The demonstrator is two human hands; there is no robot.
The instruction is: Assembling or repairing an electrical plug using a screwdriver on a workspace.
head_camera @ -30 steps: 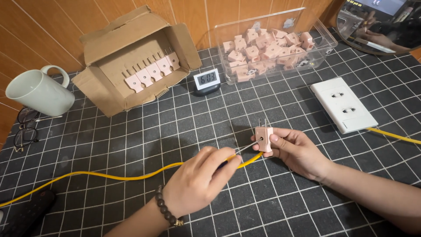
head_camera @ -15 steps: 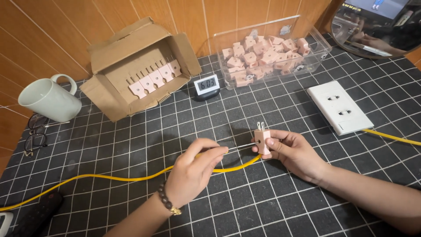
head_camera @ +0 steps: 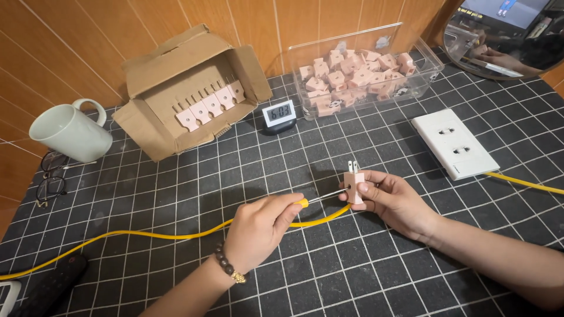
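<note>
My left hand (head_camera: 261, 226) grips a yellow-handled screwdriver (head_camera: 320, 198), its metal shaft pointing right into the side of a small pink plug (head_camera: 353, 184). My right hand (head_camera: 392, 198) holds that plug upright, prongs up, between thumb and fingers. A yellow cable (head_camera: 147, 236) runs from the plug leftward across the black gridded mat (head_camera: 329, 264).
An open cardboard box (head_camera: 188, 88) with a row of pink plugs sits at the back left, a clear tub (head_camera: 364, 70) of several pink plugs at the back. A small digital clock (head_camera: 278, 115), a white socket plate (head_camera: 453, 144), a pale mug (head_camera: 69, 132) and glasses (head_camera: 50, 179) lie around.
The camera view has shifted slightly. My left hand has brought the screwdriver tip up against the plug; my right hand keeps the plug in about the same spot.
</note>
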